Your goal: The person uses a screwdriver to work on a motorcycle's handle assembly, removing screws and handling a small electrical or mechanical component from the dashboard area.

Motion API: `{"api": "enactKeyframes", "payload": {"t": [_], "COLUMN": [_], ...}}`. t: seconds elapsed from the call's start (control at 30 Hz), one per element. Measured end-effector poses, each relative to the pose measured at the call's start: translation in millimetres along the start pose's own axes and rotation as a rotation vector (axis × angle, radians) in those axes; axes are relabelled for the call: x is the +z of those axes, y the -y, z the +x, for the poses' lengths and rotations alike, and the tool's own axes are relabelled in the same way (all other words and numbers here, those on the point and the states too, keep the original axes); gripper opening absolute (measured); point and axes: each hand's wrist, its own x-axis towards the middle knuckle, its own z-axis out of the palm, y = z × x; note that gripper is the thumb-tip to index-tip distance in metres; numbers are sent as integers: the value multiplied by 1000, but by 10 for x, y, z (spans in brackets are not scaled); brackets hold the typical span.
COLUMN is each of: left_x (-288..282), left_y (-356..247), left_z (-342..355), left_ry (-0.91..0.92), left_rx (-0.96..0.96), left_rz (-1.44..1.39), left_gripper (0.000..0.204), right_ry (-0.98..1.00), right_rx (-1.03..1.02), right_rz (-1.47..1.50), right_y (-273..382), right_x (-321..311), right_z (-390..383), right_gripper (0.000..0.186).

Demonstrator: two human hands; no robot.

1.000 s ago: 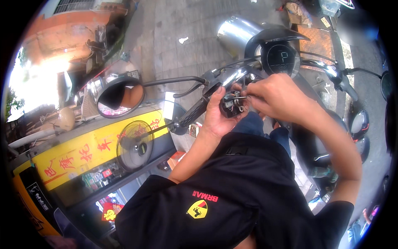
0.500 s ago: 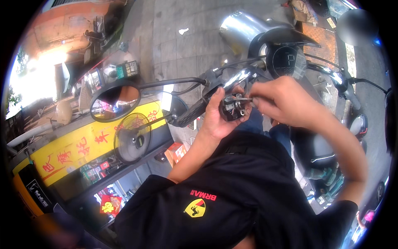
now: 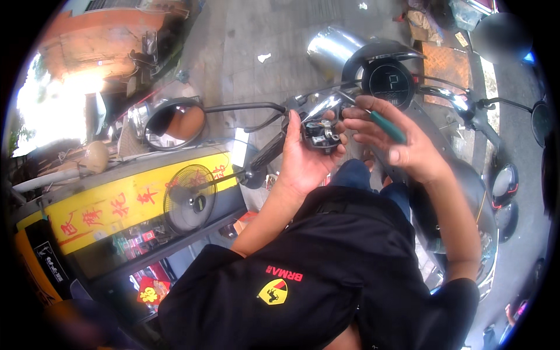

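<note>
My left hand (image 3: 304, 169) is closed around a small black handlebar switch housing (image 3: 319, 135), its inner side facing up with metal parts showing. The thumb lies along the housing's left edge, and the fingertips curl round its right side. To the right, my right hand (image 3: 415, 153) holds a green-handled screwdriver (image 3: 387, 127) loosely across its fingers. The screwdriver's shaft points up and left, apart from the housing. Just beyond both hands is the scooter's chrome handlebar (image 3: 326, 107), with a round dash display (image 3: 389, 83) to its right.
A mirror (image 3: 175, 125) and black grip (image 3: 269, 154) stick out on the left. Nearby stand a fan (image 3: 191, 197) and a yellow signboard (image 3: 96, 211). The scooter seat (image 3: 461, 175) is at the right. Paved ground (image 3: 245, 35) stretches ahead.
My right hand has drawn away from the housing and opened out somewhat, bringing the green handle into sight. The housing has tilted slightly in my left hand.
</note>
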Motion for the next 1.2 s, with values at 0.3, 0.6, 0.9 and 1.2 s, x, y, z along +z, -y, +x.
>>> {"api": "enactKeyframes", "payload": {"t": [0.3,0.6,0.9,1.2], "left_x": [-58,-168,-26,119], "left_y": [105,734,531,-105], "left_z": [-61,311,490,180], "left_ry": [42,211,254,288], "left_rx": [-23,-24,-134,-295], "left_rz": [126,390,586,800], "left_gripper": [57,51,50,54], "right_ry": [-266,-571,-809,-901], "right_rx": [23,-245,-281,-421], "right_rz": [-290,-783,-736,-1022], "right_y": [-131,-491,-390,-772], "right_x": [-68,-113,-124,291], "right_z": [-48,-579,-414,-170], "right_gripper": [41,46,34,37]}}
